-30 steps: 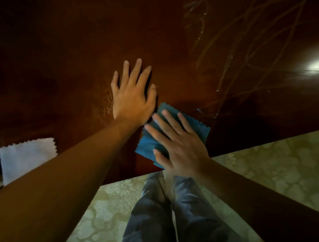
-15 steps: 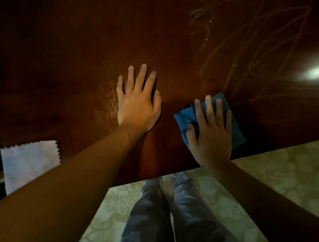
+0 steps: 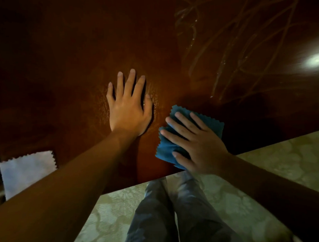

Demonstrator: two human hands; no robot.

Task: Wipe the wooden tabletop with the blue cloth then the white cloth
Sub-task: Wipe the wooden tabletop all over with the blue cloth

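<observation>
My right hand [image 3: 197, 146] presses flat on the blue cloth [image 3: 214, 125], a small square with zigzag edges, lying on the dark wooden tabletop [image 3: 63, 70] close to its near edge. The fingers point up and to the left. My left hand [image 3: 129, 107] rests flat on the bare wood just left of the cloth, fingers spread, holding nothing. The white cloth [image 3: 26, 170] lies flat at the table's left near corner, partly hidden behind my left forearm.
Pale streaks [image 3: 234, 45] cross the wood at the upper right, beside a bright light reflection [image 3: 314, 60]. The table's near edge runs diagonally below my hands. Under it are my legs in grey trousers [image 3: 172, 211] and a patterned floor [image 3: 283, 161].
My right hand slid the blue cloth right half a second ago, then back left toward my left hand, fingers now angled left. My left hand stayed planted.
</observation>
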